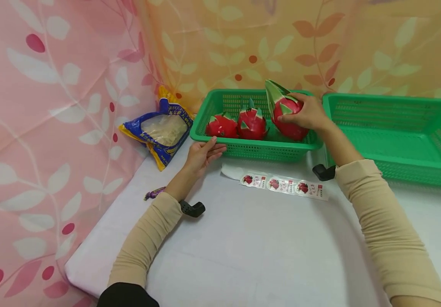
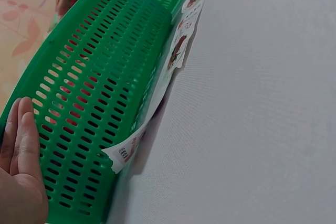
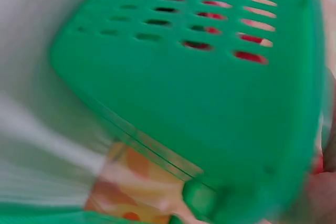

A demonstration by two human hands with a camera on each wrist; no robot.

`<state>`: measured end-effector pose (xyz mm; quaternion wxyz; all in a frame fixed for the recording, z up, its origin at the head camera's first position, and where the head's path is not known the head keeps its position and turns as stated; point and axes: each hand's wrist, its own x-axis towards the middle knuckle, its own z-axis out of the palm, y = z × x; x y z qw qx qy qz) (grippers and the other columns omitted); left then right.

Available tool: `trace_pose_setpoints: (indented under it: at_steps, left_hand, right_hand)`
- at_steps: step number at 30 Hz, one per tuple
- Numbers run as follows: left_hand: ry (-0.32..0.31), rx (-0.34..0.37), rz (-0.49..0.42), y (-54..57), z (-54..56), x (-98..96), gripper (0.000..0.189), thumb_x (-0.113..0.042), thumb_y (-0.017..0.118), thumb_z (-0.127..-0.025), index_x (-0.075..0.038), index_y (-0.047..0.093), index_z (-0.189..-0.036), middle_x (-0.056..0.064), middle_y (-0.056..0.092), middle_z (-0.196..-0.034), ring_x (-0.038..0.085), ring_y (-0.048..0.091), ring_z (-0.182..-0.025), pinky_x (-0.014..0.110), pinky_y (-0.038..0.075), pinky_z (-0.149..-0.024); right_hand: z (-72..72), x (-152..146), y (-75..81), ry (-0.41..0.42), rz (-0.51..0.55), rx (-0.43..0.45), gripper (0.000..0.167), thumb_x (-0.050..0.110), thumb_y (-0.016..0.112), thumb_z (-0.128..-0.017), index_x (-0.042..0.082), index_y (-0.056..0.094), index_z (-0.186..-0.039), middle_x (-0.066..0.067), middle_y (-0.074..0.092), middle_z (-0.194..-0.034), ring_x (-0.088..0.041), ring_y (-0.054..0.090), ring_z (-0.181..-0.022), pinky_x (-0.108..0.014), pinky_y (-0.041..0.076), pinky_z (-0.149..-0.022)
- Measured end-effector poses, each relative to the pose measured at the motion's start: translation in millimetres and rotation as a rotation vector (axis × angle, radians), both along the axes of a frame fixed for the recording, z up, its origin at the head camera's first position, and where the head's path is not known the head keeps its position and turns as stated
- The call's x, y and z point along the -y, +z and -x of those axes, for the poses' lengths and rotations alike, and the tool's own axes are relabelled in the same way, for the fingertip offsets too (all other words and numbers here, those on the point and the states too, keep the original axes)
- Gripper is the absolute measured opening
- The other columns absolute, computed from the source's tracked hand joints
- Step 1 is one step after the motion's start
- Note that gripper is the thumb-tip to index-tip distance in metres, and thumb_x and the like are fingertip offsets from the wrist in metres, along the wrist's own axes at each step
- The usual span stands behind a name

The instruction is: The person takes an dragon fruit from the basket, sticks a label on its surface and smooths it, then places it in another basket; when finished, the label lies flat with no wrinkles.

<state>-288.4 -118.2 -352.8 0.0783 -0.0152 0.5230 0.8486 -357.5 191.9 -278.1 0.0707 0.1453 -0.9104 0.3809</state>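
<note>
Curled round a dragon fruit point(image 1: 294, 131), my right hand point(image 1: 310, 113) holds it tilted at the right end of the left basket point(image 1: 258, 152), its leaves rising above the back rim. Whether it touches the basket floor, I cannot tell. My left hand point(image 1: 202, 157) rests against that basket's front wall near the front left corner, thumb up at the rim, the other fingers straight.

White cloth covers the worktop point(image 1: 262, 243). A pink leaf-patterned curtain point(image 1: 78, 102) hangs along its left edge and a yellow curtain point(image 1: 220, 51) along its back edge.

I count two green baskets, side by side near the back edge; the right basket point(image 1: 408, 145) stands just beside the left one. Dragon fruits number three: the one I hold and two more, a left fruit point(image 1: 221, 127) and a middle fruit point(image 1: 252, 127), side by side in the left basket. One strip point(image 1: 279, 184) with three labels lies before that basket's front wall, its left end curling up.

One blue and yellow bag point(image 1: 164, 130) lies at the back left corner of the worktop, and one purple sweet point(image 1: 154, 193) sits near the left edge, partly behind my left forearm. The basket's front wall hides the fruits' undersides; from my left wrist, red shows only through its slots. The right wrist view is blurred, mostly filled by green basket wall.
</note>
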Motion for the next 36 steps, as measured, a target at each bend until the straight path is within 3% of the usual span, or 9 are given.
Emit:
trace_pose_setpoints:
  at_steps: [5,9,14,19,26,36]
  left_hand:
    - [-0.01,0.006,0.005,1.0,-0.4,1.0,0.019,-0.019,0.054,-0.093,-0.002,0.063,-0.089,0.006,0.072,-0.076,0.013,0.07,-0.071,0.02,0.056,-0.063]
    - [-0.007,0.014,0.003,1.7,-0.6,2.3,0.019,-0.019,0.055,-0.092,-0.002,0.064,-0.088,0.007,0.072,-0.076,0.014,0.07,-0.071,0.02,0.056,-0.062]
    - [-0.002,0.009,0.022,2.0,-1.1,2.5,0.02,-0.019,0.055,-0.092,-0.003,0.065,-0.086,0.006,0.072,-0.075,0.013,0.07,-0.07,0.019,0.055,-0.061]
    - [-0.017,0.015,0.019,1.6,-0.4,0.4,0.019,-0.019,0.056,-0.092,-0.003,0.064,-0.087,0.007,0.072,-0.076,0.013,0.07,-0.07,0.02,0.056,-0.062]
    - [-0.014,0.025,0.019,2.4,-0.1,0.7,0.018,-0.018,0.055,-0.092,-0.002,0.063,-0.089,0.007,0.072,-0.075,0.014,0.07,-0.07,0.02,0.056,-0.062]
    - [-0.024,0.016,-0.003,4.8,1.7,3.2,0.017,-0.018,0.056,-0.092,-0.002,0.061,-0.089,0.007,0.072,-0.076,0.014,0.07,-0.07,0.021,0.056,-0.063]
  right_hand:
    - [-15.2,-6,29.2,0.034,0.075,0.096,0.068,0.034,0.073,-0.076,0.018,0.044,-0.136,-0.009,0.052,-0.116,-0.02,0.049,-0.099,-0.016,0.051,-0.062]
    - [-34.5,-9,52.0,0.1,0.072,0.17,0.068,0.035,0.073,-0.077,0.024,0.044,-0.136,0.0,0.05,-0.112,-0.015,0.049,-0.099,-0.021,0.055,-0.063]
    - [-67.7,-9,61.3,0.231,0.06,0.196,0.066,0.025,0.073,-0.078,0.022,0.043,-0.137,-0.002,0.052,-0.112,-0.017,0.053,-0.098,-0.025,0.057,-0.067]
    - [-101.0,-8,53.4,0.27,-0.012,0.222,0.066,0.023,0.074,-0.077,0.028,0.044,-0.135,-0.004,0.054,-0.113,-0.019,0.053,-0.098,-0.027,0.056,-0.068]
    - [-141.5,-9,25.4,0.379,-0.062,0.268,0.071,0.024,0.077,-0.073,0.027,0.044,-0.136,-0.006,0.054,-0.118,-0.023,0.049,-0.105,-0.028,0.056,-0.067]
    - [-178.0,2,-12.0,0.593,-0.12,0.262,0.072,0.031,0.08,-0.069,0.024,0.048,-0.132,0.002,0.054,-0.123,-0.018,0.054,-0.1,-0.025,0.056,-0.069]
